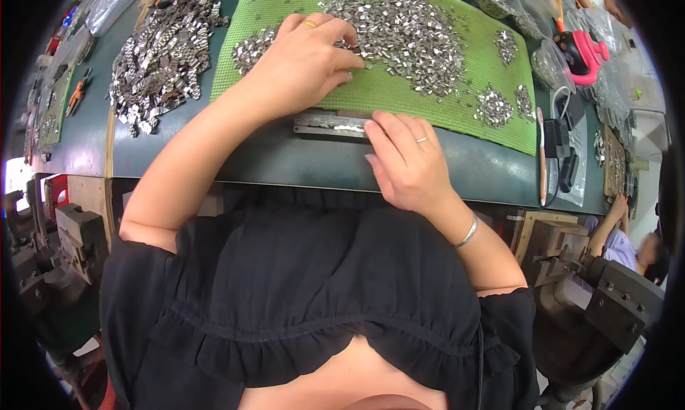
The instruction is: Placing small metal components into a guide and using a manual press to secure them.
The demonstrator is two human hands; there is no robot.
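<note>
My left hand (312,57) reaches over a large heap of small shiny metal links (421,43) on a green textured mat (385,96). Its fingers are bent but apart, the tips among the pieces, and no held piece shows. Close to the table's near edge lies a narrow grey metal channel (314,123), with a row of bright links along its groove. My right hand (408,157) grips the right end of this channel, fingertips on top and thumb at the near side. The fingers cover that end.
Left of the mat, linked metal strips (168,60) are piled on the dark green table (285,160). Orange-handled pliers (77,96) lie farther left. Small link piles (494,108) sit on the mat's right side. Beyond are plastic tubs (551,64), a pink-and-black tool (581,57) and another person (621,242).
</note>
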